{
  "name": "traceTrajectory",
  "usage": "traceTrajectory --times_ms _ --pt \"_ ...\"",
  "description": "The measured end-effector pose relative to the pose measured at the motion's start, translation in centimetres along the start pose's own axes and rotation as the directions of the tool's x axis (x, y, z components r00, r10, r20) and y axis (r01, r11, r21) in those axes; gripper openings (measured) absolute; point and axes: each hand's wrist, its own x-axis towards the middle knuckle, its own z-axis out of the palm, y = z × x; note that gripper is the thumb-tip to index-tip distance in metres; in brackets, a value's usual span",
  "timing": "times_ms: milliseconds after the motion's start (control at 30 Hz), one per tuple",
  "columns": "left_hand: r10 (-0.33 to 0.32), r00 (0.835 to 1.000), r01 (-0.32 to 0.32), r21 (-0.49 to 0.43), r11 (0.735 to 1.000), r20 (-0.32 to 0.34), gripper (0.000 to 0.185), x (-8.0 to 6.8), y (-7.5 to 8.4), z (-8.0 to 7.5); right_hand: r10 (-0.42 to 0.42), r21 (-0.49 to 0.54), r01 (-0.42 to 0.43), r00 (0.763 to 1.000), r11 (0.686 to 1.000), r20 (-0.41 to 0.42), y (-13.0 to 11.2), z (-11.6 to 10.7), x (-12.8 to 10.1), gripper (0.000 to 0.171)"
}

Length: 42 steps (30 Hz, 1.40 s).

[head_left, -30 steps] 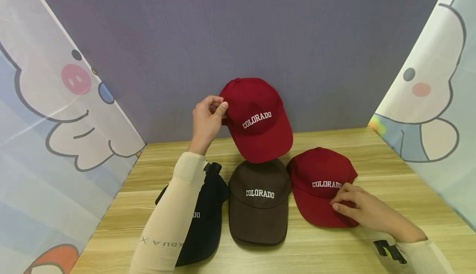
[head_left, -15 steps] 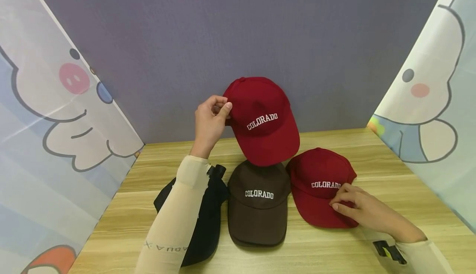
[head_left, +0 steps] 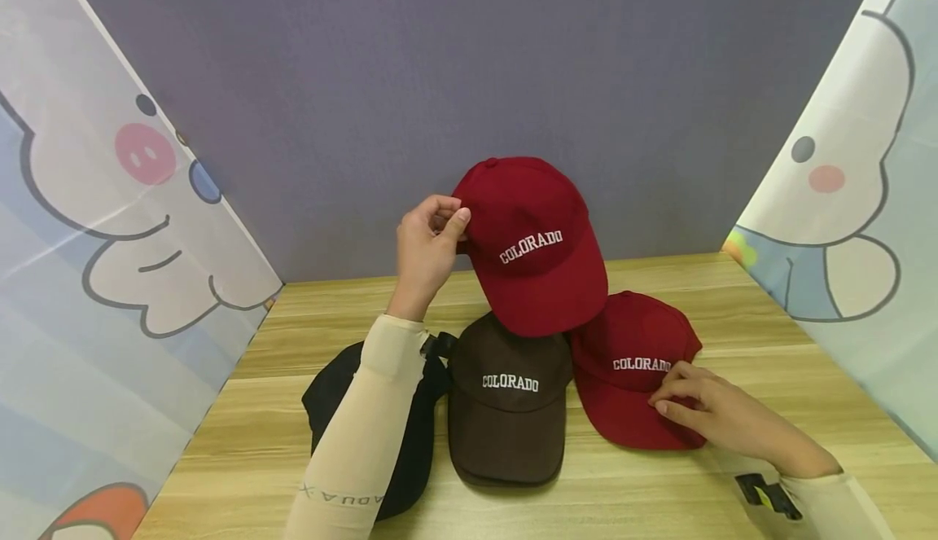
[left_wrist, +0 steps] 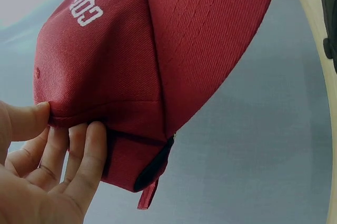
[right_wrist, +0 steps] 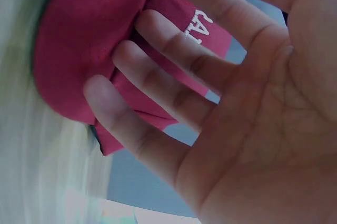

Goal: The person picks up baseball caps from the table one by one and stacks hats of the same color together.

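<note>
My left hand (head_left: 428,251) pinches a red baseball cap (head_left: 538,214) by the side of its crown, thumb outside and fingers tucked under the edge. The cap is held up and tilted, its brim lower right, with white COLORADO lettering facing me. In the left wrist view its red strap (left_wrist: 148,195) dangles below. A second red cap (head_left: 626,332) lies on the table at the right. Over its brim and front rests my right hand (head_left: 721,418), whose fingers (right_wrist: 145,74) look extended and spread in the right wrist view.
A brown COLORADO cap (head_left: 507,434) lies mid-table, partly overlapped by the raised cap. Left of it is a black cap (head_left: 337,389), largely hidden by my left forearm. A grey panel (head_left: 352,116) stands behind the wooden table (head_left: 777,377), with cartoon-printed sheets at both sides.
My left hand has carried the raised red cap to the right and slightly down. My right hand and the caps on the table have stayed put.
</note>
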Motion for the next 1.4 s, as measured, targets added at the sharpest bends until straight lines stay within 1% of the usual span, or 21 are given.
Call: traceTrajectory --times_ms 200,433,600,800,967,1200,1300,1400 --pt "-0.007 1.0 0.006 -0.038 0.999 -0.017 0.015 -0.5 0.0 0.8 -0.038 -0.028 0.038 0.999 0.999 -0.003 0.0 -0.2 -0.2 0.015" --pt "0.012 1.0 -0.013 -0.084 0.996 -0.007 0.017 -1.1 -0.3 2.0 -0.015 -0.051 0.014 1.0 0.999 -0.003 0.1 -0.3 -0.2 0.013" --pt "0.024 1.0 -0.025 -0.101 0.995 -0.013 0.016 -1.8 -0.3 2.8 0.019 -0.105 -0.02 1.0 0.994 -0.009 0.1 -0.5 -0.1 0.01" --pt "0.011 1.0 -0.014 -0.121 0.993 -0.026 0.015 -2.3 -0.5 3.3 0.054 -0.152 -0.054 0.999 0.987 -0.002 0.0 -0.6 0.0 0.007" --pt "0.003 0.999 -0.008 -0.154 0.988 -0.035 0.014 -2.7 -0.5 3.7 0.054 -0.186 -0.061 0.998 0.981 -0.043 -0.1 -0.5 0.0 0.01" --pt "-0.002 1.0 -0.002 -0.192 0.981 -0.02 0.014 -3.5 -0.5 4.5 0.091 -0.163 -0.101 0.994 0.981 -0.065 -0.2 -0.7 -0.3 0.013" --pt "-0.006 1.0 0.002 -0.207 0.978 -0.019 0.014 -3.9 -0.6 4.8 0.088 -0.162 -0.101 0.992 0.982 -0.087 0.1 -0.7 -0.6 0.014" --pt "-0.016 1.0 0.013 -0.231 0.973 -0.012 0.014 -4.3 -0.7 5.1 0.103 -0.152 -0.118 0.989 0.981 -0.106 0.6 -0.9 -0.9 0.014"
